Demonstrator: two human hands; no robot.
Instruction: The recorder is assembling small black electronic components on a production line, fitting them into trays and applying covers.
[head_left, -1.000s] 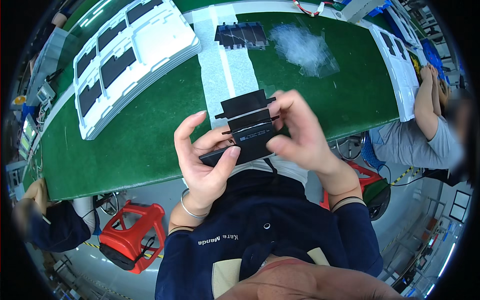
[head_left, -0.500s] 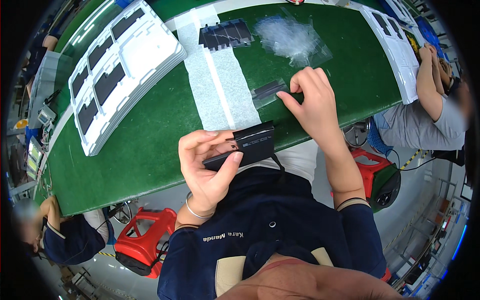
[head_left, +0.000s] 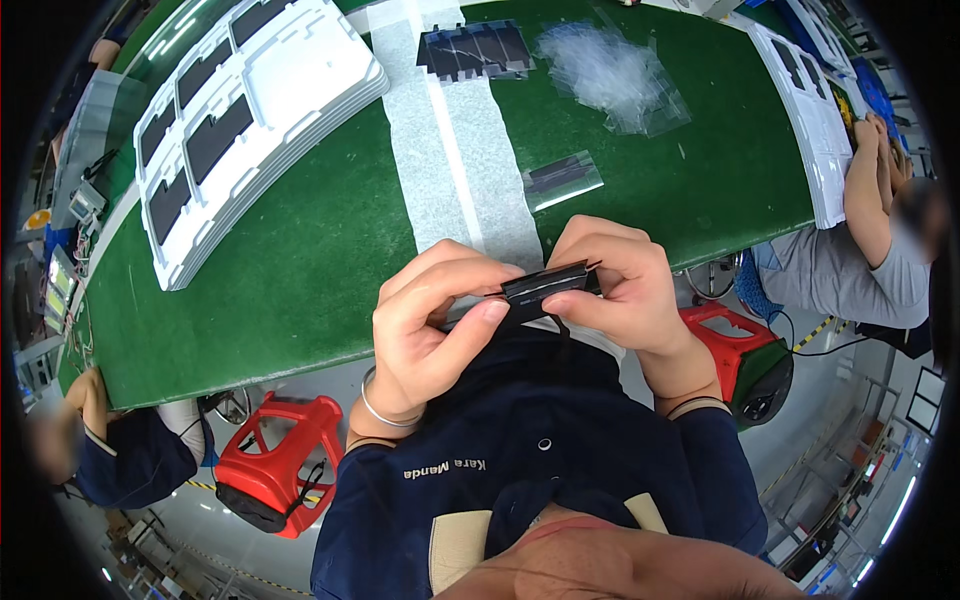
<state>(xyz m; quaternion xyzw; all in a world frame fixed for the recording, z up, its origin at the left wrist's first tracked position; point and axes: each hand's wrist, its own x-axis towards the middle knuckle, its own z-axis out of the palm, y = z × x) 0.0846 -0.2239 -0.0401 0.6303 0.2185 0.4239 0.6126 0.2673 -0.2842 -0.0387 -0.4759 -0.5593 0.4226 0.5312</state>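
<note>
Left hand (head_left: 425, 315) and right hand (head_left: 625, 285) both pinch a black part (head_left: 528, 305), thumbs on its near side, bent fingers beyond. It sits between them, its long axis running roughly nine to three o'clock, right end tipped toward two. Between twelve and one o'clock from it, well apart on the green table (head_left: 330, 225), lies a dark strip on clear film (head_left: 560, 175), nearer the right hand. Palms face inward, forearms toward seven and five o'clock.

Left hand (head_left: 424, 325) and right hand (head_left: 632, 290) close together in 2 pinches.
</note>
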